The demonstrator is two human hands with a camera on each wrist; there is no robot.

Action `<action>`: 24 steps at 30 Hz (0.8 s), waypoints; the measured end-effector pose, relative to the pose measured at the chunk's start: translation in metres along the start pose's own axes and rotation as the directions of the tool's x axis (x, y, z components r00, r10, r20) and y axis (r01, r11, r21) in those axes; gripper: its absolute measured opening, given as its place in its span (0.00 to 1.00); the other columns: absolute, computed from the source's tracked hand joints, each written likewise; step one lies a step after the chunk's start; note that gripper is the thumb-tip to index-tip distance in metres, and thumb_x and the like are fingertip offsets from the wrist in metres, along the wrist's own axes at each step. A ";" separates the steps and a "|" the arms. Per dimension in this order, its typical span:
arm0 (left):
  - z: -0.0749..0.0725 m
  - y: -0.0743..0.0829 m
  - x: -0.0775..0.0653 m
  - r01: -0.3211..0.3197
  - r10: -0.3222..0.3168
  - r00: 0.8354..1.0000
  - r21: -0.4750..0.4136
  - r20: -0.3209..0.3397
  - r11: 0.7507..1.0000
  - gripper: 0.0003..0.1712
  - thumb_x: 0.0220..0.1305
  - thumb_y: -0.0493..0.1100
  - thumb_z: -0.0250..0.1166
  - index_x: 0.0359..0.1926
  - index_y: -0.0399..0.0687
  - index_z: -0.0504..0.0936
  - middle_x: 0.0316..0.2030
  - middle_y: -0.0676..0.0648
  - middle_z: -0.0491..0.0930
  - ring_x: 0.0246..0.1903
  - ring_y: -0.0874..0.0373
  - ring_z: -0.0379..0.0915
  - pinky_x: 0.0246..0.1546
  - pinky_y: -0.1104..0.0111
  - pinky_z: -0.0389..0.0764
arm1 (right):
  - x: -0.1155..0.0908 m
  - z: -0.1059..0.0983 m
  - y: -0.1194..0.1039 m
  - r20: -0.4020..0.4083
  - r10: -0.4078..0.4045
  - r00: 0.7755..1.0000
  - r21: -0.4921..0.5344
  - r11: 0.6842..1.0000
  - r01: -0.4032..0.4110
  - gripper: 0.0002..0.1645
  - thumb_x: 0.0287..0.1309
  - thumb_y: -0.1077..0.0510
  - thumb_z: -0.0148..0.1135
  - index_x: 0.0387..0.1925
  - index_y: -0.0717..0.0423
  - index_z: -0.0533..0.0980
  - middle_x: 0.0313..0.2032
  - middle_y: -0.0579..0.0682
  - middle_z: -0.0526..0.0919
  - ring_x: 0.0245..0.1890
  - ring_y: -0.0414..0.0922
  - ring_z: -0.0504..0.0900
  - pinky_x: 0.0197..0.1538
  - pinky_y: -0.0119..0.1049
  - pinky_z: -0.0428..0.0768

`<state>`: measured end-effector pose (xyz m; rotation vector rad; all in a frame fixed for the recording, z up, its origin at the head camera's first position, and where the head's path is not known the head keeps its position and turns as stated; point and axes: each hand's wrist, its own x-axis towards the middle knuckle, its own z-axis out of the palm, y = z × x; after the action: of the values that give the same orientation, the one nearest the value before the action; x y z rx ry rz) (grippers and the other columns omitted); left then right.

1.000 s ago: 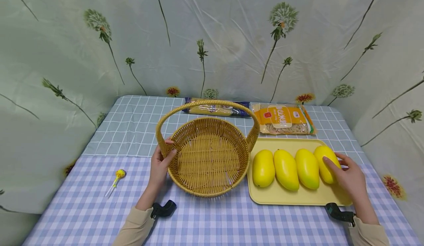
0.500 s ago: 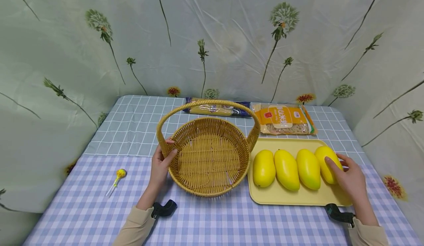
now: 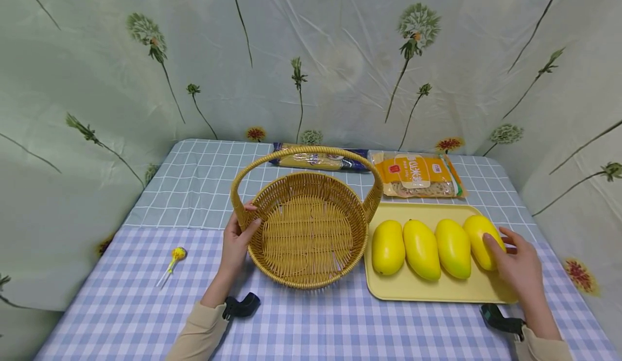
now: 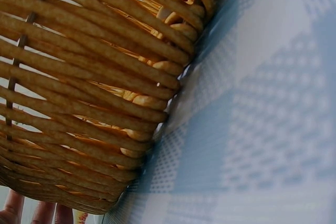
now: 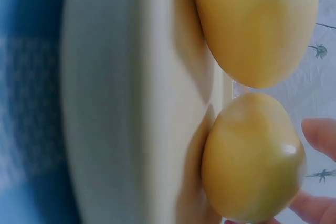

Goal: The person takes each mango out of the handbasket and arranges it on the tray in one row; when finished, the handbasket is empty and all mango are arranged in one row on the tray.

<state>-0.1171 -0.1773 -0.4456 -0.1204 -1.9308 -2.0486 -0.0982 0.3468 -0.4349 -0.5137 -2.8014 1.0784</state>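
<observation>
A round wicker basket [image 3: 307, 237] with a tall arched handle stands on the checked cloth, nothing inside it. My left hand [image 3: 236, 242] grips its left side at the foot of the handle, thumb over the rim; fingertips [image 4: 43, 212] show beyond the weave in the left wrist view. Several yellow mangoes lie side by side on a yellow tray [image 3: 413, 292]. At the rightmost mango [image 3: 482, 240] is my right hand [image 3: 520, 264], fingers beyond its right side. The right wrist view shows the thumb [image 5: 321, 134] standing apart from that mango [image 5: 252, 161].
Behind the basket lies a long blue-and-yellow packet [image 3: 316, 160]. An orange food bag [image 3: 418, 175] lies behind the tray. On the left of the cloth is a yellow lollipop [image 3: 177, 254]. A curtain with dandelion print [image 3: 340, 64] hangs round the table's back and sides.
My right thumb has drawn back a little to the right over the rightmost mango, which stays in the tray. The left hand and the basket hold still.
</observation>
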 end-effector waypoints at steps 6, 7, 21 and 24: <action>0.004 0.013 -0.003 -0.003 0.003 1.000 0.001 -0.006 1.000 0.15 0.62 0.22 0.55 0.50 0.22 0.67 0.62 0.29 0.63 0.65 0.44 0.55 0.61 0.70 0.60 | -0.003 -0.003 0.001 -0.014 -0.060 0.998 0.001 0.998 0.060 0.40 0.67 0.45 0.49 0.66 0.71 0.56 0.59 0.75 0.61 0.54 0.70 0.61 0.51 0.64 0.64; 0.004 0.013 -0.003 -0.003 0.003 1.000 0.000 -0.007 1.000 0.15 0.62 0.22 0.55 0.50 0.22 0.67 0.62 0.29 0.63 0.65 0.44 0.55 0.61 0.70 0.60 | -0.004 -0.003 0.001 -0.030 -0.067 0.997 -0.001 0.998 0.067 0.39 0.67 0.45 0.49 0.66 0.71 0.57 0.59 0.74 0.61 0.55 0.69 0.61 0.51 0.62 0.65; 0.002 0.013 -0.003 0.008 -0.008 1.000 0.023 -0.009 1.000 0.17 0.63 0.24 0.56 0.53 0.22 0.67 0.62 0.31 0.64 0.65 0.46 0.55 0.59 0.73 0.61 | -0.001 0.012 -0.008 -0.193 -0.324 0.926 -0.020 0.945 0.326 0.27 0.64 0.52 0.58 0.60 0.64 0.70 0.55 0.68 0.69 0.57 0.66 0.60 0.60 0.65 0.52; 0.000 0.009 -0.002 0.004 -0.003 1.000 0.026 -0.014 1.000 0.17 0.63 0.25 0.56 0.53 0.23 0.68 0.61 0.31 0.65 0.65 0.46 0.55 0.59 0.72 0.61 | -0.003 0.016 -0.018 -0.198 -0.391 0.899 -0.010 0.918 0.397 0.25 0.62 0.55 0.60 0.57 0.63 0.72 0.54 0.68 0.71 0.57 0.65 0.61 0.60 0.65 0.52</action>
<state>-0.1125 -0.1776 -0.4372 -0.0967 -1.9506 -2.0203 -0.1032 0.3232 -0.4353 -0.0340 -2.5534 0.9233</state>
